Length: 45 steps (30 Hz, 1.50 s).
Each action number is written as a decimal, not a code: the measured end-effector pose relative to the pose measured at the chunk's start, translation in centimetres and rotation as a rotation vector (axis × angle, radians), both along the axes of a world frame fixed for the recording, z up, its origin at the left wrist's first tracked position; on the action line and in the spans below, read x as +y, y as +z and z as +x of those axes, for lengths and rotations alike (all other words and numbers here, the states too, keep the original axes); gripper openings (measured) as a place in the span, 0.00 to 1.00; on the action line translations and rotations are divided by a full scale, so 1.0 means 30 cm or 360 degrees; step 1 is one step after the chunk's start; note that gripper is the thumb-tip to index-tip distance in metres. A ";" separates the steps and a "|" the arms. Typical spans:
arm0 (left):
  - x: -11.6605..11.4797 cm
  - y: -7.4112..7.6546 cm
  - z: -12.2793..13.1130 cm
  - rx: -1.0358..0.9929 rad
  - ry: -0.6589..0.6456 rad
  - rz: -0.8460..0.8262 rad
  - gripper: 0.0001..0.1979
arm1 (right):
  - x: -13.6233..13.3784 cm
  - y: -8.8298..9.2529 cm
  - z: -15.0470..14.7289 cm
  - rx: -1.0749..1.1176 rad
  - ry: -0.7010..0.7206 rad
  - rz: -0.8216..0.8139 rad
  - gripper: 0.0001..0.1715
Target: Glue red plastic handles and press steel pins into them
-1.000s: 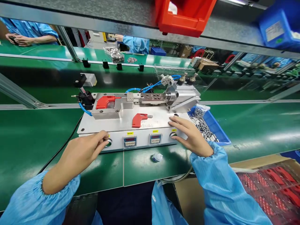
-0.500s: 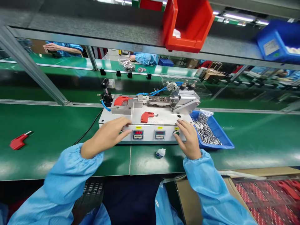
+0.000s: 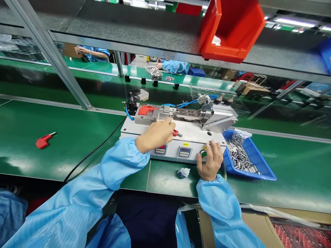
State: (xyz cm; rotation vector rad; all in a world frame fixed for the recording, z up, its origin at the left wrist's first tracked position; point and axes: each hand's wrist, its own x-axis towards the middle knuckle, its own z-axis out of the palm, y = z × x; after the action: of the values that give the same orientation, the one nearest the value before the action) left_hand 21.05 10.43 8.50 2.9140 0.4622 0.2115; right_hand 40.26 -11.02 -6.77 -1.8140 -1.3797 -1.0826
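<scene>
My left hand (image 3: 158, 133) reaches over the plate of a white bench machine (image 3: 193, 131), its fingers curled around a red pistol-shaped handle (image 3: 175, 132). Two short metal prongs stick out of that handle to the right; most of its body is hidden. Behind it, another red handle (image 3: 146, 110) sits in the machine's metal fixture, its shaft pointing at the clamp. My right hand (image 3: 210, 161) rests at the machine's front right corner, fingers apart and holding nothing. Its thumb is beside the round green button (image 3: 203, 153).
A blue bin (image 3: 261, 167) of metal pins stands right of the machine. A small white bottle (image 3: 183, 173) lies in front. Another red handle (image 3: 44, 141) lies far left. Overhead, a shelf (image 3: 134, 26) carries a red bin (image 3: 232, 48). Co-workers' arms show beyond.
My left hand has moved from the machine's front left edge onto the red handle on the plate. My right hand stays by the right button. The view has swung left.
</scene>
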 end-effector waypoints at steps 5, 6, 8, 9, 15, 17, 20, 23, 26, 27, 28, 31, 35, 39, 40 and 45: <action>-0.064 -0.111 -0.164 -0.0617 -0.0059 -0.0811 0.10 | -0.004 -0.028 0.007 0.0281 0.0110 -0.0032 0.36; -0.085 -0.153 -0.200 -0.0736 -0.0121 -0.1175 0.11 | -0.003 -0.034 0.007 0.0289 0.0102 -0.0030 0.36; -0.133 -0.241 -0.264 -0.0867 -0.0231 -0.1912 0.13 | 0.001 -0.043 0.005 0.0264 0.0056 -0.0034 0.35; -0.159 -0.280 -0.290 -0.0892 -0.0265 -0.2226 0.15 | 0.004 -0.046 0.003 0.0249 0.0033 -0.0034 0.35; -0.271 -0.384 -0.334 -0.1006 -0.0337 -0.3010 0.22 | 0.025 -0.058 -0.004 0.0234 0.0130 0.0005 0.38; -0.278 -0.383 -0.327 -0.1012 -0.0382 -0.3029 0.24 | 0.028 -0.057 -0.007 0.0233 0.0114 0.0008 0.38; -0.279 -0.376 -0.321 -0.0983 -0.0443 -0.3024 0.27 | 0.032 -0.052 -0.016 0.0195 0.0045 -0.0017 0.38; -0.281 -0.373 -0.324 -0.0925 -0.0473 -0.3036 0.29 | 0.038 -0.046 -0.027 0.0151 0.0036 0.0025 0.38; -0.285 -0.371 -0.331 -0.0870 -0.0454 -0.3080 0.29 | 0.043 -0.041 -0.034 0.0104 -0.0022 0.0040 0.36; -0.286 -0.369 -0.333 -0.0870 -0.0447 -0.3090 0.29 | 0.043 -0.041 -0.035 0.0093 -0.0028 0.0033 0.36; -0.287 -0.366 -0.335 -0.0874 -0.0436 -0.3089 0.29 | 0.043 -0.040 -0.035 0.0090 -0.0023 0.0023 0.36; -0.291 -0.357 -0.337 -0.0897 -0.0376 -0.3009 0.28 | 0.041 -0.040 -0.036 0.0123 0.0018 0.0004 0.37; -0.301 -0.353 -0.338 -0.0987 -0.0280 -0.2829 0.26 | 0.041 -0.048 -0.037 0.0168 0.0037 0.0034 0.35; -0.307 -0.353 -0.343 -0.0995 -0.0158 -0.2729 0.26 | 0.027 -0.063 -0.024 0.0270 0.0122 -0.0034 0.36; -0.307 -0.351 -0.344 -0.0984 -0.0130 -0.2732 0.26 | 0.021 -0.069 -0.017 0.0332 0.0148 -0.0058 0.36; -0.302 -0.342 -0.348 -0.0999 -0.0052 -0.2798 0.28 | -0.009 -0.097 0.020 0.0697 0.0278 -0.0077 0.38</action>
State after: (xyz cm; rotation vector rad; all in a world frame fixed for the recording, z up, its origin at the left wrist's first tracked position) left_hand 10.62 1.36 -1.75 1.0513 0.2279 0.3980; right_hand 40.85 -11.29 -9.66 -1.7895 -1.2723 -0.5245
